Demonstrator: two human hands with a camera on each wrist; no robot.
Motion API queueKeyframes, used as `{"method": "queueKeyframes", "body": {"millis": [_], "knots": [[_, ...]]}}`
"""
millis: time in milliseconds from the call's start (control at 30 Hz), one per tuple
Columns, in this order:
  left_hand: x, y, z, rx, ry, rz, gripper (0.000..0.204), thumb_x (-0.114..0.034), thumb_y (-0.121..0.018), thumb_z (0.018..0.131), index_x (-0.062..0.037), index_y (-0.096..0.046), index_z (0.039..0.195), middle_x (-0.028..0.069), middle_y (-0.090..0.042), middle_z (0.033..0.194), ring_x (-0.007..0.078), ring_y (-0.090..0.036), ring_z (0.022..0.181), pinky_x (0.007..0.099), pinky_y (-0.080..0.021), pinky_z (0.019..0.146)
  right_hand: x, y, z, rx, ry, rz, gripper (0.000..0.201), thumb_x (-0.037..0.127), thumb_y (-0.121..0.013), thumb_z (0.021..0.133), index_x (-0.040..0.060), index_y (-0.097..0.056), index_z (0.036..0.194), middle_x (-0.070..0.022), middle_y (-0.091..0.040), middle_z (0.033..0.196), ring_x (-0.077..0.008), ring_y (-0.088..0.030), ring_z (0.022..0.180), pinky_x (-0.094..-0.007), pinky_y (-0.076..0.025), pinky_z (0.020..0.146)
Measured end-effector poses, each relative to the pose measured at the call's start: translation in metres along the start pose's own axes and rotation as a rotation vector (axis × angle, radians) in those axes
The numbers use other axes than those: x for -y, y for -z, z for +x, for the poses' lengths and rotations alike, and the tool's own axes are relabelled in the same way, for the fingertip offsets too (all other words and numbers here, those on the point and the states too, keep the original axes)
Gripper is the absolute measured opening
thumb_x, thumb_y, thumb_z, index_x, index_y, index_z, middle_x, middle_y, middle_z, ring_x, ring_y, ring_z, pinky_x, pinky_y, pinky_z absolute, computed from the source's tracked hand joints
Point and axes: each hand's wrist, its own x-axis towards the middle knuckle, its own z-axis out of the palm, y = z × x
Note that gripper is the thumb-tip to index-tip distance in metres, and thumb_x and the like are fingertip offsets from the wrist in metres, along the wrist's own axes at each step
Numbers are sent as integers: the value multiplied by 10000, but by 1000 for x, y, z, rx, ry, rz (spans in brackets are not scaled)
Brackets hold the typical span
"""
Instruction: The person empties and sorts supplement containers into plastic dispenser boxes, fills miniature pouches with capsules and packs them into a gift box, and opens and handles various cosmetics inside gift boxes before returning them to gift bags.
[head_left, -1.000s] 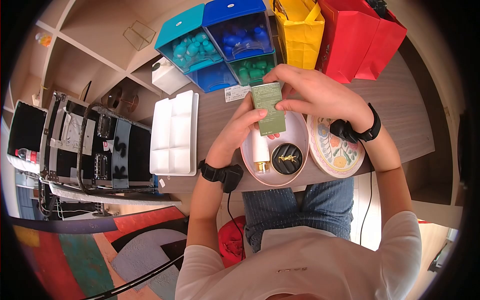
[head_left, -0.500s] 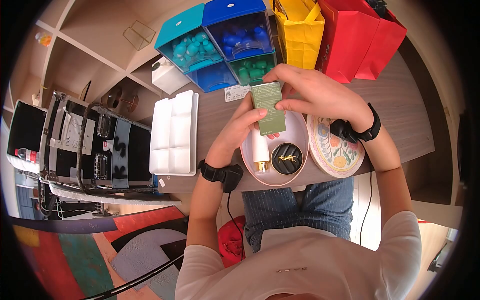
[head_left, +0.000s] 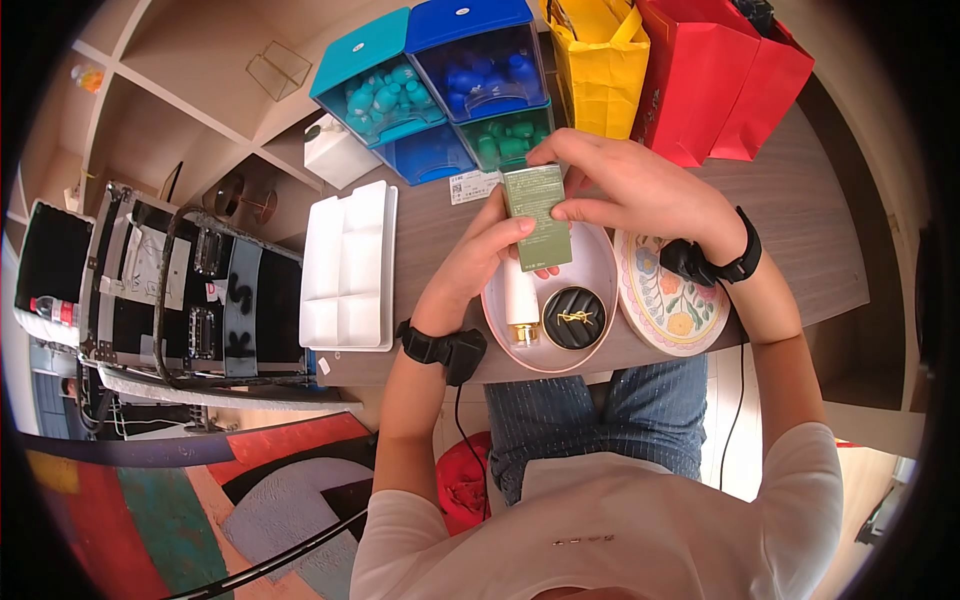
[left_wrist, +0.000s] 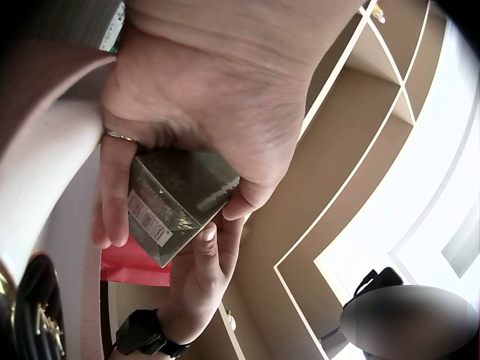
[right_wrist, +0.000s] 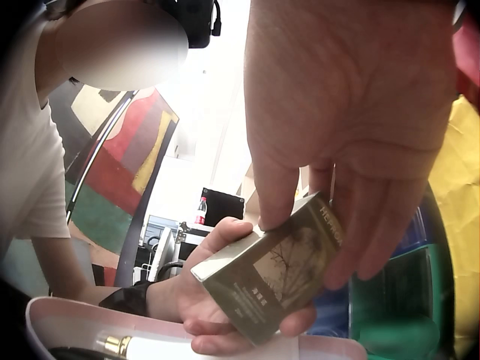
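A small olive-green printed box (head_left: 541, 235) is held upright between both hands above a pale pink tray (head_left: 592, 262). My left hand (head_left: 478, 250) grips its lower part, thumb across the printed face and fingers behind. At the upper end, my right hand (head_left: 640, 190) holds the box between thumb and fingers. The left wrist view shows a barcode on the box's end (left_wrist: 150, 217); in the right wrist view a tree picture is on the box's face (right_wrist: 281, 270). Beneath, the tray holds a white bottle (head_left: 521, 298) with a gold collar and a round black compact (head_left: 573, 318) with a gold emblem.
A flower-patterned round plate (head_left: 678, 318) lies right of the tray. On the left stands a white compartment tray (head_left: 345, 265). Behind are stacked blue and green bins (head_left: 470, 40) with small bottles, a yellow bag (head_left: 600, 85) and red bags (head_left: 700, 80). A printed label (head_left: 472, 187) lies near the bins.
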Motion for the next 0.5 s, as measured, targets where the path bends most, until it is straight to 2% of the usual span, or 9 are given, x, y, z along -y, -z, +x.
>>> {"method": "queueKeyframes", "body": {"millis": [500], "knots": [[1,-1,0,-16,-7,-23,678,-351,-560,949,9,-332,1476,226,-644,1201,288,-731,890,401,-635,723,-1,-1,0,-10,10,-14,462,123,-728,928,9,-518,1324,-151,-626,1191,-256,-709,973,-365,-581,835]]}}
